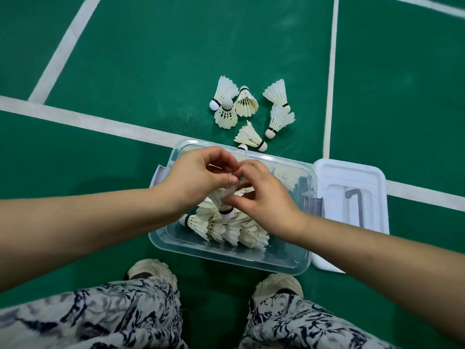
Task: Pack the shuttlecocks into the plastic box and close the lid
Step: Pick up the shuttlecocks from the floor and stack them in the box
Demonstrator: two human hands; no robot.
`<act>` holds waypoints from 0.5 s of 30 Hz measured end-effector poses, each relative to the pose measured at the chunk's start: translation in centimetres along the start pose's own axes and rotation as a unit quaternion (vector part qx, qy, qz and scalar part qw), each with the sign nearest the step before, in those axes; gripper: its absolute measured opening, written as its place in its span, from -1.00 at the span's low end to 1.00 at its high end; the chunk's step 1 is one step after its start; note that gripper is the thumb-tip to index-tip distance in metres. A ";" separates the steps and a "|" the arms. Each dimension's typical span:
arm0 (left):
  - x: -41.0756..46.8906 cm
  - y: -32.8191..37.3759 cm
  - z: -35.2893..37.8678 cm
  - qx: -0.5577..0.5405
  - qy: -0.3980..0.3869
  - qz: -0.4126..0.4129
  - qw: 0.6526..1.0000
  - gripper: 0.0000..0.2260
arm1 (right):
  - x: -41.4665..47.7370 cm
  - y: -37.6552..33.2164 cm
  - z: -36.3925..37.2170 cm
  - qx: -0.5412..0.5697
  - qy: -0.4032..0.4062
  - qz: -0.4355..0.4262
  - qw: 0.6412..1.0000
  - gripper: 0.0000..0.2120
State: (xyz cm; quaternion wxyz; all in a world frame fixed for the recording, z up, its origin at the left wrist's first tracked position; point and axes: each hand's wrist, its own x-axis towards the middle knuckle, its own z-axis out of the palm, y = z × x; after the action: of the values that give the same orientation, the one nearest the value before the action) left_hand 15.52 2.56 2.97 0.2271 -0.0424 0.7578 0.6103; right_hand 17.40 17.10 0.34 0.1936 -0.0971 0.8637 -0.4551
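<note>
Found one shuttlecock (224, 197) held cork-down between both grips, above the plastic box (226, 259). Noted left grip (198, 177) pinching the feather skirt with curled fingers and thumb. Noted right grip (266, 195) curled on the same skirt from the opposite side. Recorded a nested row (234, 229) of packed shuttlecocks lying on its side in the box, directly below the grips. Recorded a second stack (286, 181) beyond the right grip, near the far wall. Logged several loose shuttlecocks (247, 109) on the green court floor (151, 71) beyond both grips, well apart from them. Located the white lid (352, 172) flat on the floor, touching or just beside the box, to the right of the right grip.

Judged feather damage likely from too hard a pinch, or from forcing the cork crooked into the row. Judged the row liable to roll or separate on a nudge from either grip, given open space on its near side. Judged lid closure at risk from stacks left standing proud of the rim. Judged one loose piece, half hidden behind the far rim, easy to miss.
</note>
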 end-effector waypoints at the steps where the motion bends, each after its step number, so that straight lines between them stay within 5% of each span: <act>1: 0.2 0.0 0.2 0.011 -0.013 0.001 1.000 -0.77 | 0.0 0.3 -0.2 -0.010 0.008 0.001 1.000 -0.80; 7: 1.6 1.5 -0.6 0.079 -0.019 0.059 0.995 -0.82 | -0.2 1.7 -1.1 -0.096 0.075 0.008 0.993 -0.82; 15: 2.6 0.8 -2.0 0.058 0.043 0.057 0.996 -0.81 | 0.6 2.0 -0.6 0.008 0.110 0.111 0.988 -0.74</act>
State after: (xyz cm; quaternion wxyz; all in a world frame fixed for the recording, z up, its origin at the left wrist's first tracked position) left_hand 12.35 1.46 2.96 0.1609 -0.0121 0.8020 0.5750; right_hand 16.63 18.52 -1.12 0.1478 0.0516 0.8814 -0.4456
